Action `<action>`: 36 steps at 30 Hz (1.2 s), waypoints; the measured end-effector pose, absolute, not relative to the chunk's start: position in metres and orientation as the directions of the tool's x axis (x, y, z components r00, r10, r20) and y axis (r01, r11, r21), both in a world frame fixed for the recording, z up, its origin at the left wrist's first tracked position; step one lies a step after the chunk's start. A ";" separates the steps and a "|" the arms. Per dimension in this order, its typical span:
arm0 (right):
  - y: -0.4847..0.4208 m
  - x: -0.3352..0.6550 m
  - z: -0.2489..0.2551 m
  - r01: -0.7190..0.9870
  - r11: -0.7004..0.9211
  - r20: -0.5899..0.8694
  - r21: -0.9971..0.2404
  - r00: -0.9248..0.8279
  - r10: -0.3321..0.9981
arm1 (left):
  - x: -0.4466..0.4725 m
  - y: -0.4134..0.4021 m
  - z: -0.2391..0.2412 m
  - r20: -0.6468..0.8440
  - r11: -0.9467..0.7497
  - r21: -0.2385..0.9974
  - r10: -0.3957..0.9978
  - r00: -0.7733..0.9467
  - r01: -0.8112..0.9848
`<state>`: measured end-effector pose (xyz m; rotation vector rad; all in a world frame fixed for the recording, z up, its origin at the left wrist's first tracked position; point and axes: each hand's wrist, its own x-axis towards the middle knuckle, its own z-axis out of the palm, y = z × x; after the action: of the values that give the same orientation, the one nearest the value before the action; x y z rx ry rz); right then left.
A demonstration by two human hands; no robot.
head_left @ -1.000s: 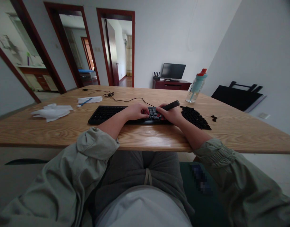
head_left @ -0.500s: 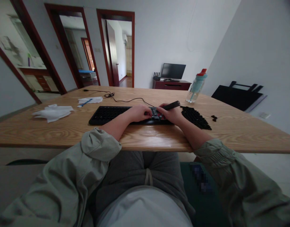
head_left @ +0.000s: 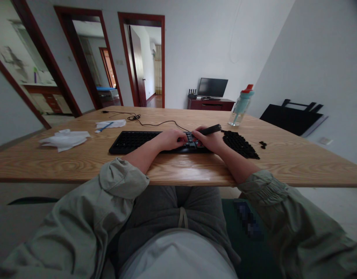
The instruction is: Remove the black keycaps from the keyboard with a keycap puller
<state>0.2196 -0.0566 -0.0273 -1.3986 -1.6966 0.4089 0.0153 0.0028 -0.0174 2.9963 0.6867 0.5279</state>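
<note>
A black keyboard (head_left: 133, 140) lies on the table in front of me. My right hand (head_left: 213, 140) is closed round a black-handled tool (head_left: 211, 129), its handle slanting up to the right; the working end is hidden among the fingers over the keyboard's right part. My left hand (head_left: 173, 139) rests on the keyboard just left of it, fingers curled and pressed together at the keys; whether a small piece is between them I cannot make out. Beside my right forearm lies a dense patch of loose black keycaps (head_left: 239, 144), with a few more keycaps (head_left: 262, 145) farther right.
White tissues (head_left: 66, 139) lie at the left of the wooden table (head_left: 178, 172). Behind them a blue stick (head_left: 105, 127) rests on a white wrapper (head_left: 117, 123). The keyboard's cable (head_left: 161, 123) runs across the back. A water bottle (head_left: 239, 108) stands at the back right.
Both hands stay in nearly the same place over the keyboard, the tool still in the right one. Only a very slight shift of the whole view shows.
</note>
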 end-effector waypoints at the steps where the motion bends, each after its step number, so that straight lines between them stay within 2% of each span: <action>1: -0.056 0.220 -0.028 0.623 0.324 0.423 -0.712 0.011 0.906 | 0.015 0.003 -0.018 0.324 -0.904 0.093 0.424 0.846 0.418; 9: -0.046 0.228 -0.037 0.573 0.340 0.399 -0.746 -0.024 0.917 | 0.016 0.005 -0.019 0.325 -0.906 0.076 0.417 0.849 0.416; 25: -0.064 0.217 -0.025 0.735 0.258 0.396 -0.627 0.016 0.918 | 0.018 0.004 -0.020 0.330 -0.924 -0.008 0.359 0.873 0.383; 30: -0.071 0.216 -0.027 0.756 0.321 0.438 -0.571 -0.050 0.898 | 0.020 0.002 -0.021 0.320 -0.936 -0.035 0.321 0.891 0.350; 36: -0.070 0.224 -0.031 0.695 0.406 0.432 -0.594 -0.151 0.889 | 0.021 -0.001 -0.019 0.306 -0.927 -0.073 0.331 0.893 0.369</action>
<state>0.2239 -0.0702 -0.0313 -1.3533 -1.9094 0.3272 0.0213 -0.0007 -0.0193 3.1812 0.5908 0.4773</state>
